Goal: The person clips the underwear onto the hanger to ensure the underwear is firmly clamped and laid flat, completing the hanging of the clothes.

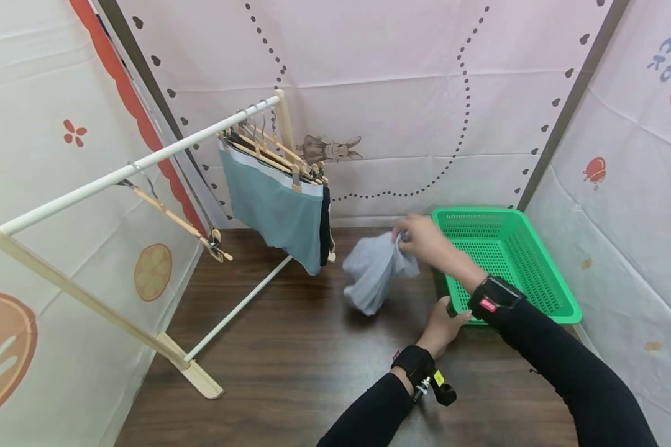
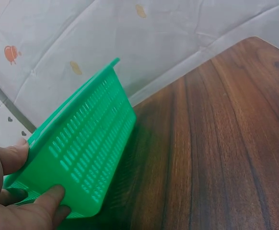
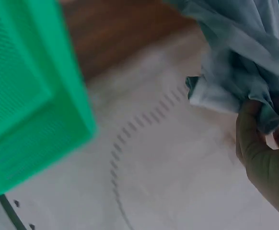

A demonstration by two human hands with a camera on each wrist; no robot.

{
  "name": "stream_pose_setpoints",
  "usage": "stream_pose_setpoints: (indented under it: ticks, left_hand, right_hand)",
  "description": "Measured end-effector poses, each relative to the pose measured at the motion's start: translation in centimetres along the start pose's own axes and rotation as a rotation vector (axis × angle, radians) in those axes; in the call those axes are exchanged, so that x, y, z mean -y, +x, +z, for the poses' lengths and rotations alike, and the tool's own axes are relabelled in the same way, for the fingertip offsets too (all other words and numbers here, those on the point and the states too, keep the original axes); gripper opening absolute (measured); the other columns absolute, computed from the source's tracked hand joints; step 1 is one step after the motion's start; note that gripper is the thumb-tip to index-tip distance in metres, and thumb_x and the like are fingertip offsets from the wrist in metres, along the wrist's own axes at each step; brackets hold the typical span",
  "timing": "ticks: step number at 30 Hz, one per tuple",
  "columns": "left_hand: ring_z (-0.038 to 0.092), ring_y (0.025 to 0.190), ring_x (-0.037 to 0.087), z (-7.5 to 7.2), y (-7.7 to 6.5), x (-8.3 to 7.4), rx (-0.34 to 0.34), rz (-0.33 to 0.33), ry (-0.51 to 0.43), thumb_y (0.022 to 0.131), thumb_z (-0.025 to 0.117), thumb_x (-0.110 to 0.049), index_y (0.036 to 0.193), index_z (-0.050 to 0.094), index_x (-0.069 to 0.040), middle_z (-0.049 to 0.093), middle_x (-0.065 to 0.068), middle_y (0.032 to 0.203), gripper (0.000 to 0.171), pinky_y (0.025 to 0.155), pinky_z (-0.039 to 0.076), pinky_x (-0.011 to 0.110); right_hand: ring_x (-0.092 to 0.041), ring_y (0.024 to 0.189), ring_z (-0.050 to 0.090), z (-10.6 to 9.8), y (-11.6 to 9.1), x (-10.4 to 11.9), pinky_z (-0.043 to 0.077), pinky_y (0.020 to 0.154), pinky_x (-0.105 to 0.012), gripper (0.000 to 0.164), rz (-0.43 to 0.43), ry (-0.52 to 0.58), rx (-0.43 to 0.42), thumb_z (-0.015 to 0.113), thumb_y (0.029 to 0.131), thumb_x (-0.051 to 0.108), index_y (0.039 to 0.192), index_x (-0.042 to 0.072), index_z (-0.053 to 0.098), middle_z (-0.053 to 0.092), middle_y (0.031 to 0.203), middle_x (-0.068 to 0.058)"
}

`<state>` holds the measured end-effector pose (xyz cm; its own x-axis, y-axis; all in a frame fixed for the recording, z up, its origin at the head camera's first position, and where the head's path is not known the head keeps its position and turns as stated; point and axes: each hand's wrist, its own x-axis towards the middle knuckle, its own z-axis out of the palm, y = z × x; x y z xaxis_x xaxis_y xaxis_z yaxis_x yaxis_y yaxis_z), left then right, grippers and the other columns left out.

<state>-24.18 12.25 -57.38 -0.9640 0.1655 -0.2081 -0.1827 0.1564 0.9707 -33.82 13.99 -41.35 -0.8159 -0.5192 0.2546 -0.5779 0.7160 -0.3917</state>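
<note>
A crumpled grey-blue garment (image 1: pixel 371 270) hangs from my right hand (image 1: pixel 422 239), which pinches it by one end over the floor of dark wood grain. The right wrist view shows the same soft cloth (image 3: pixel 240 57) bunched in folds between thumb and fingers, so its shape is hidden. My left hand (image 1: pixel 442 326) grips the near left corner of a green plastic basket (image 1: pixel 559 279). In the left wrist view its thumb lies at the rim and its fingers against the slotted wall (image 2: pixel 89 148). No cloth shows inside the basket.
On the left stands a rack with a white rail (image 1: pixel 84 186) and wooden legs. Several garments, a blue-grey pair of shorts (image 1: pixel 268 198) in front, hang from clip hangers at its far end. A bare wooden hanger (image 1: pixel 170 214) hangs nearer. Printed cloth walls (image 1: pixel 380 112) surround the surface.
</note>
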Motion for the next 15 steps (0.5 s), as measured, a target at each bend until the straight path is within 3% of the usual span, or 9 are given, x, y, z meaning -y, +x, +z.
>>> stream_pose_setpoints:
  ticks: [3,6,10,15]
  left_hand:
    - [0.049,0.137,0.028,0.0,0.0,0.2,0.015,0.018,-0.035,0.094,0.070,-0.011,0.148,0.048,-0.005,0.051,0.010,0.150,0.059,0.108,0.046,0.045]
    - [0.052,0.131,0.026,-0.2,0.0,0.4,0.076,0.070,-0.092,0.092,0.068,-0.008,0.145,0.051,-0.004,0.055,0.010,0.145,0.055,0.105,0.047,0.042]
    - [0.050,0.133,0.027,-0.9,0.0,0.2,0.131,0.109,-0.097,0.096,0.068,-0.015,0.144,0.050,-0.003,0.053,0.013,0.147,0.053,0.107,0.046,0.043]
    - [0.051,0.135,0.028,-2.4,-0.1,0.2,0.111,0.117,-0.002,0.100,0.068,-0.026,0.146,0.050,-0.002,0.053,0.013,0.148,0.055,0.106,0.049,0.041]
  right_hand:
    - [-0.023,0.082,0.067,3.5,-0.3,-1.7,0.057,0.066,-0.031,0.011,-0.027,-0.059,0.172,0.072,0.086,-0.003,0.093,0.006,0.074,0.071,0.093,-0.010]
    - [-0.018,0.074,0.066,5.3,-1.2,-3.1,0.055,0.059,-0.028,0.014,-0.020,-0.081,0.287,0.070,0.087,-0.007,0.090,0.006,0.074,0.072,0.089,-0.008]
    - [-0.018,0.078,0.065,4.9,-1.6,-3.9,0.056,0.064,-0.031,0.018,-0.015,-0.071,0.309,0.068,0.087,-0.009,0.092,0.007,0.075,0.072,0.089,-0.007]
    - [-0.021,0.085,0.065,2.5,-1.5,-3.2,0.057,0.073,-0.036,0.016,-0.050,-0.055,0.262,0.069,0.090,-0.005,0.099,0.007,0.074,0.070,0.091,-0.008]
